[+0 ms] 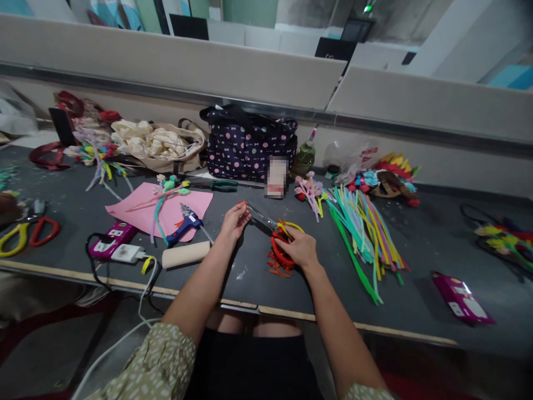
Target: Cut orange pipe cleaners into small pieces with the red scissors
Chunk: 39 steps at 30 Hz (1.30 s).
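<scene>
My right hand (300, 247) grips scissors (266, 219) with one yellow and one red handle, their blades pointing up and left. Fingers pinched together, my left hand (236, 219) has a small orange piece (242, 204) at its fingertips, close to the blade tips. Its exact shape is too small to make out. Below the scissors handles, several short orange pieces (280, 271) lie scattered on the dark table, partly hidden by my right hand. A bundle of coloured pipe cleaners (362, 228) lies to the right of that hand.
Left of my hands lie a blue glue gun (187, 222), pink paper (139, 205), a beige roll (186, 255) and a purple power strip (114, 241) with cables. A dotted bag (250, 144) stands behind. Another pair of scissors (31, 230) lies far left, a purple packet (462, 297) right.
</scene>
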### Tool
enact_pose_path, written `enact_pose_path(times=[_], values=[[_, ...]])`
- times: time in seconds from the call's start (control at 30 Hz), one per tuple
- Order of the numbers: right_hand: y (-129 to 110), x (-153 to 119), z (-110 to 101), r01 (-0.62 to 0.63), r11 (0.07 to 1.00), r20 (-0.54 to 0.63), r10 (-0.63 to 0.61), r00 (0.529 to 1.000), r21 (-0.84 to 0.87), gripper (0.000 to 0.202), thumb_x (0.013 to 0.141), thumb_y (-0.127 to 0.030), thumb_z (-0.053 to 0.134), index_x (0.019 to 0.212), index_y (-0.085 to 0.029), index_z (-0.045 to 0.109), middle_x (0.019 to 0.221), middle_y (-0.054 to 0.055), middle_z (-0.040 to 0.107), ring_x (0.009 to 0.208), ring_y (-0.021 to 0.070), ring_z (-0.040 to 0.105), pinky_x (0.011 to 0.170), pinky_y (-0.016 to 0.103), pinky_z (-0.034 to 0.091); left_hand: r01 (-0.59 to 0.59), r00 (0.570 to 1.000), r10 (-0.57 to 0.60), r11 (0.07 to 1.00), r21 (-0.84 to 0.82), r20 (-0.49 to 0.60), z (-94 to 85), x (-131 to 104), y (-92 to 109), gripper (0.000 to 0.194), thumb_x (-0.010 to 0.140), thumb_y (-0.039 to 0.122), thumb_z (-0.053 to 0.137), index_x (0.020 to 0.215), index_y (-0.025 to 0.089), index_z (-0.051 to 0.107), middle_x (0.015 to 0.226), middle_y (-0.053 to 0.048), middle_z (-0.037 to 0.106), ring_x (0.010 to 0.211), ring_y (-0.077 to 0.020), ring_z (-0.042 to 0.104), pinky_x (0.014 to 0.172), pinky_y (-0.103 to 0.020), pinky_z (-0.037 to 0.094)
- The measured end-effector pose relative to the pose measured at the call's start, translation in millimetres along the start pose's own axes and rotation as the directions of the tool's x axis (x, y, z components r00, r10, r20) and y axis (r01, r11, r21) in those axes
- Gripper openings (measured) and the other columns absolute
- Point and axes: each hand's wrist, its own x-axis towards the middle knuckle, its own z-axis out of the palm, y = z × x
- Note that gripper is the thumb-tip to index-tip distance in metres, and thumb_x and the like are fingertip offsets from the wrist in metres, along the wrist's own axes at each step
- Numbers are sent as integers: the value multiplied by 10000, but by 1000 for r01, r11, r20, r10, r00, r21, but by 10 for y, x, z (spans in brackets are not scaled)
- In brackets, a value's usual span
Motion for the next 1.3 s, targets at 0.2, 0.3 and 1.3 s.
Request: enact_pose_path(times=[0.2,0.3,1.3], values=[[-21,-1,4,19,1000,-2,-19,1000,-12,435,813,-520,592,1171,-283,658,1085,31,715,944,210,677,798,331,528,17,1000,-17,1000,-22,-14,20,-13,18,146,692,95,699,774,140,587,629,10,602,554,-67,584,617,-199,513],[-17,-3,3,33,999,-7,-33,999,-20,431,820,-518,584,1175,-284,656,1097,33,711,956,207,674,802,324,526,27,998,-29,999,-36,-61,26,-11,23,149,687,87,689,786,149,597,637,13,603,538,-63,570,587,-193,508],[-15,7,39,68,994,12,-67,998,-82,465,835,-536,572,1197,-251,637,1092,53,711,934,207,673,776,307,513,65,994,-69,997,-48,-90,47,-40,24,139,679,36,647,771,130,602,609,13,581,505,-60,545,574,-188,499]])
